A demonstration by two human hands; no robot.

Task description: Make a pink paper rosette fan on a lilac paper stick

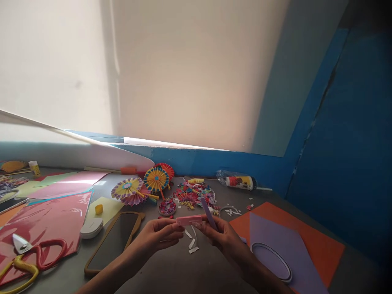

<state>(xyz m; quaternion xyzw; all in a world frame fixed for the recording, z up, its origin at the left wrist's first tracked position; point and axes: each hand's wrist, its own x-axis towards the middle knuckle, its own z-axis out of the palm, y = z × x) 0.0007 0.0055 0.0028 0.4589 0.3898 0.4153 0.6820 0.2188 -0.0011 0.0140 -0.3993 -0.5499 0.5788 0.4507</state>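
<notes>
Paper fans [156,179] assembled, beyond hands. Pink strip [185,221], apparently folded (dim view), not fanned out; held above table [202,271], left hand [163,232] and right hand [222,236] pinching opposite ends. Right hand also grips purple strip [208,212].

Hands [162,233]: two.
Pink strip [189,221]: one.
Purple strip [208,213]: one.
Paper fans [157,180]: at least four.
Scissors [52,250]: one pair.
Brown-cased phone [114,241]: one.
White case [91,228]: one.
Yellow cap [99,209]: one.
Bottle [240,182]: one.
Scraps [193,194]: too many to count.
</notes>
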